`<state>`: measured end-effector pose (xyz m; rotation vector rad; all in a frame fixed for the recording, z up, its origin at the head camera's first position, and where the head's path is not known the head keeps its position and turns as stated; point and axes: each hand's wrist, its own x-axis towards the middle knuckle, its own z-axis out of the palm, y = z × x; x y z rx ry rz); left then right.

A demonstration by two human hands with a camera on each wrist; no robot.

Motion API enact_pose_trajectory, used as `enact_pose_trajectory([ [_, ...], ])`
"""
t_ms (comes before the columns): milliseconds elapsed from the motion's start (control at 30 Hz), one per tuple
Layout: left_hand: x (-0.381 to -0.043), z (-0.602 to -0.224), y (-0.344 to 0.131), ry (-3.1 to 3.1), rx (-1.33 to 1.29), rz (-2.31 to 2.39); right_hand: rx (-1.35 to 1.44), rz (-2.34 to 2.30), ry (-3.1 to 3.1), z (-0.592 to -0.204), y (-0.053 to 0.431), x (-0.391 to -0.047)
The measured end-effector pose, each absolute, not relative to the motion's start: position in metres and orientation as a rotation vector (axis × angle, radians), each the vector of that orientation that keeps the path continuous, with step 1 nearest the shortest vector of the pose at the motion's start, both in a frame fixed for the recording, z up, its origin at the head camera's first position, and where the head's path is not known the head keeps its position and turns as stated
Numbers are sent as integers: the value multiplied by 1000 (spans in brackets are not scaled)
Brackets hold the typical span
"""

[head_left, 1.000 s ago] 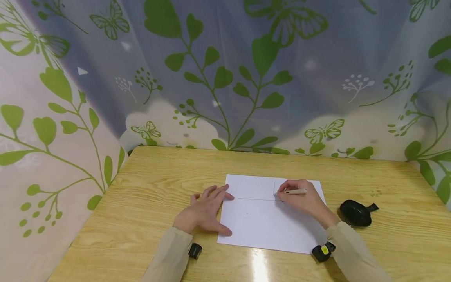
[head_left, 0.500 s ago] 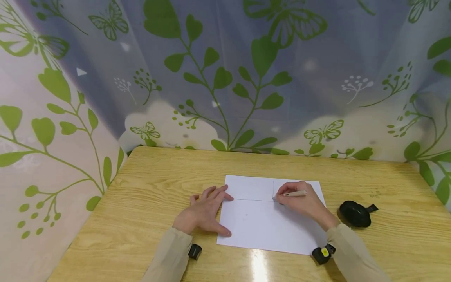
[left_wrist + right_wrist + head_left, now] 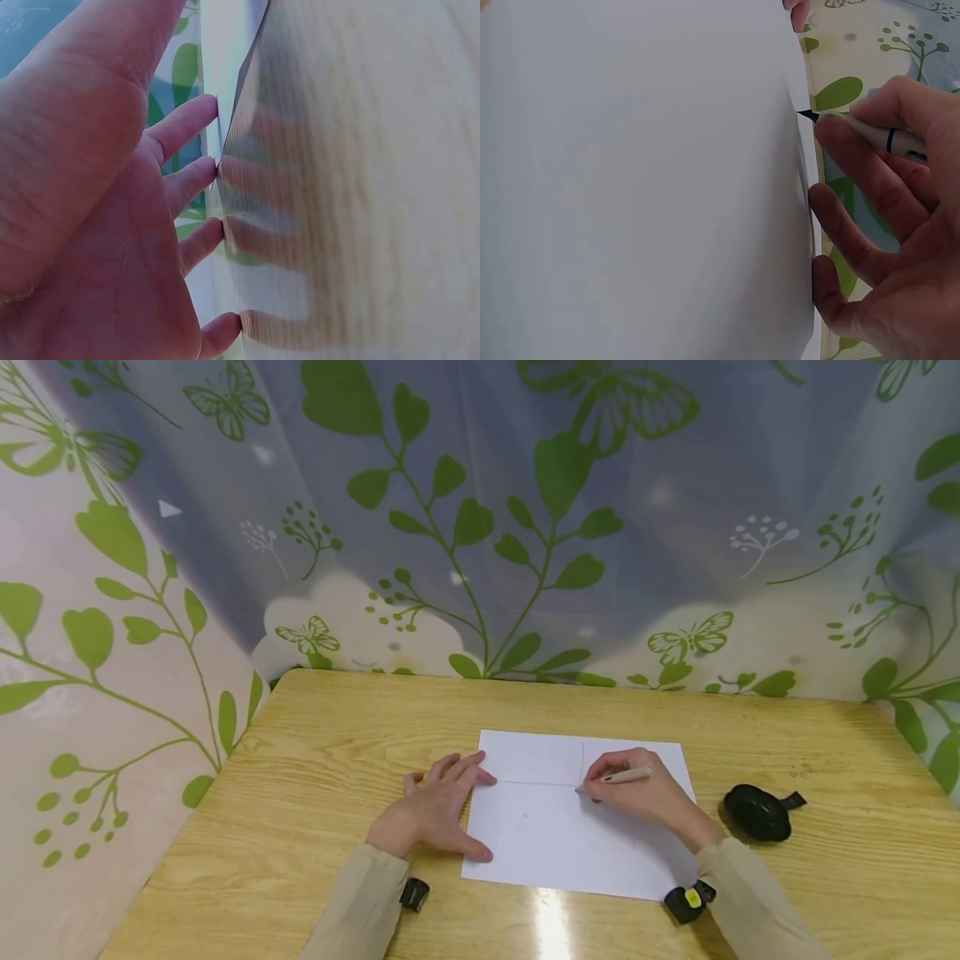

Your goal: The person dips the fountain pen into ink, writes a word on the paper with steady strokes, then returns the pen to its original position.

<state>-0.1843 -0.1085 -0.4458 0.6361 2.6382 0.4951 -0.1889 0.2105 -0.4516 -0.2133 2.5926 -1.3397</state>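
A white sheet of paper lies on the wooden table, bearing a thin horizontal line and a vertical line above it. My right hand pinches a beige fountain pen, its dark nib on the paper just below the horizontal line. In the right wrist view the ring and little fingers rest near the sheet's surface. Spread over the paper's left edge, my left hand touches it with fingertips and thumb. In the left wrist view its fingertips meet the paper edge and the tabletop.
A black, rounded object with a short strap lies on the table right of the paper. Black wrist devices sit at the left cuff and right cuff. A leaf-patterned curtain hangs behind the table.
The pen tip has moved down and slightly left, from the vertical line to just below the horizontal one. The vertical line now shows farther down. My left hand stays in place.
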Motion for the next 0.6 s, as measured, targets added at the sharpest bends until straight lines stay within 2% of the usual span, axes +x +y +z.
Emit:
enact_pose_trajectory([
  [600,-183,-444,-108,2634,635,497,-269,-1347,2599,-452,206,-181],
])
